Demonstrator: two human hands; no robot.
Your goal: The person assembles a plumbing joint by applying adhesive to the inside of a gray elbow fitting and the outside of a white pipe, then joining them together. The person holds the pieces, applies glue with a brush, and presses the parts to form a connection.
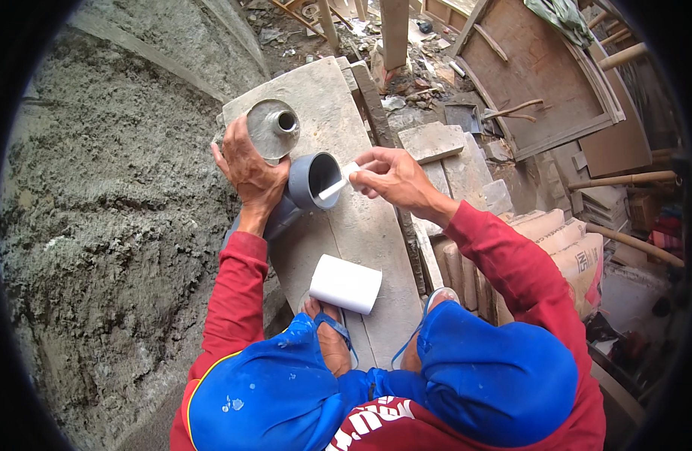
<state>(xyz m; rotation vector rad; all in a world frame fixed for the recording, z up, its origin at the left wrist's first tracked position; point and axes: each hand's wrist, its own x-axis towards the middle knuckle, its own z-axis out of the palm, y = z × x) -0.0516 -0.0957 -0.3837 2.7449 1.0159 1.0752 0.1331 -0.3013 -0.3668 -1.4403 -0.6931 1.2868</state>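
Observation:
My left hand (254, 173) is wrapped round the side of a round, dusty grey can (269, 135) with an open neck on top. Beside that hand, a grey plastic pipe (292, 213) points its wide mouth toward the right. My right hand (395, 180) pinches a white stick (333, 189), with a paler, wider end at the fingers. Its tip is at the pipe's mouth, against or just inside the rim; which one I cannot tell. A white cylinder (346, 283), like a roll or short pipe piece, lies on the boards near my left foot.
I squat on wooden planks (319, 98) beside a rough cement wall (120, 195) on the left. Filled sacks (579, 263) lie at the right. A wooden panel (541, 75) leans at the far right, and rubble (421, 83) covers the ground beyond.

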